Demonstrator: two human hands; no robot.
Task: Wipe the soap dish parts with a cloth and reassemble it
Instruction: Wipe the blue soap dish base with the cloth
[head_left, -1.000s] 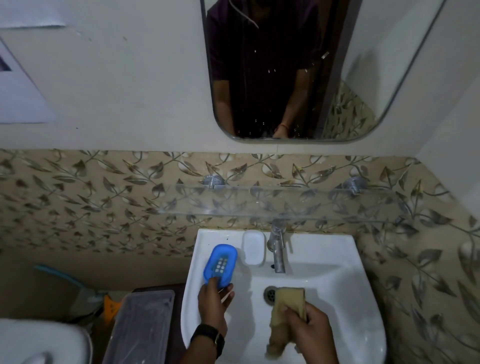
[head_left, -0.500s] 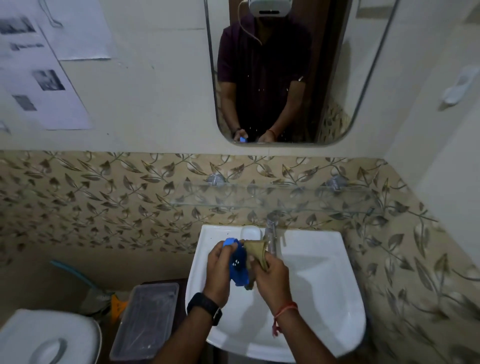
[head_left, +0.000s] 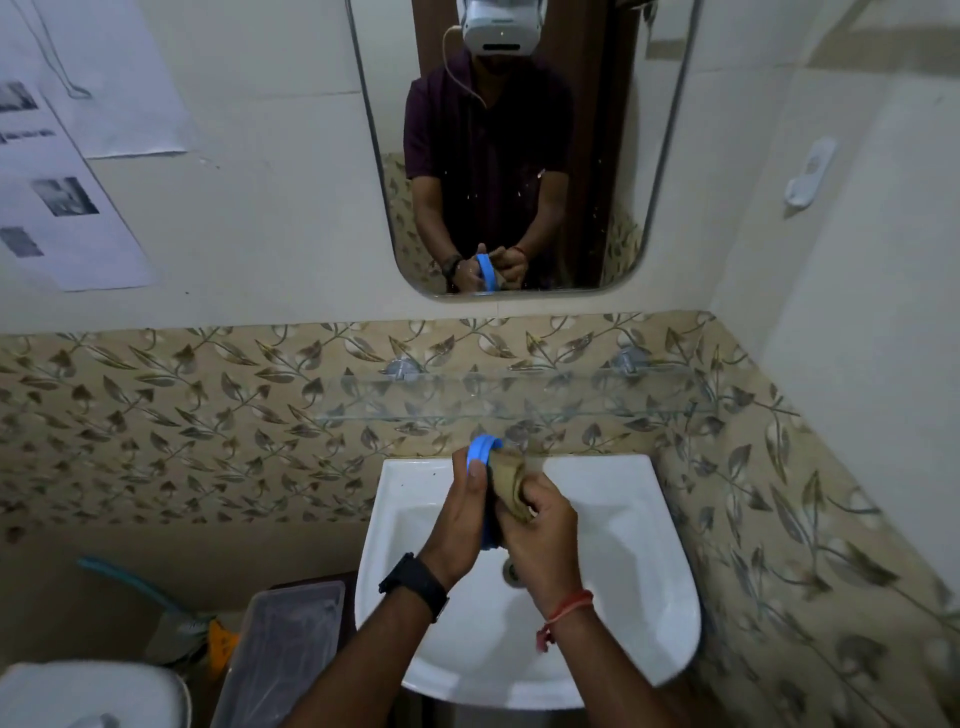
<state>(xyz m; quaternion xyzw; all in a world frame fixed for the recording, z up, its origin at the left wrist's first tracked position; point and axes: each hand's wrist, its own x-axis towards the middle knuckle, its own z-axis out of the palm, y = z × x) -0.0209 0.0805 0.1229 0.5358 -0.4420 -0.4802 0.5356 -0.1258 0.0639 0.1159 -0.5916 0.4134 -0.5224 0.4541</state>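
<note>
Over the white sink (head_left: 639, 561) I hold the blue soap dish part (head_left: 480, 451) on edge in my left hand (head_left: 460, 519); only its rim shows above my fingers. My right hand (head_left: 543, 535) presses a bunched tan cloth (head_left: 508, 480) against the inner face of the blue part. The two hands are close together, touching through the cloth. The white soap dish part and the tap are hidden behind my hands.
A glass shelf (head_left: 519, 397) juts from the leaf-patterned tiles just above the sink. A mirror (head_left: 519, 156) hangs higher up. A clear plastic bin (head_left: 280, 660) stands left of the sink, and a white toilet lid (head_left: 88, 693) lies at the bottom left.
My hands came together: the blue part was lifted off the sink rim and turned on edge, and the cloth moved from the basin up against it. The camera view tilted upward.
</note>
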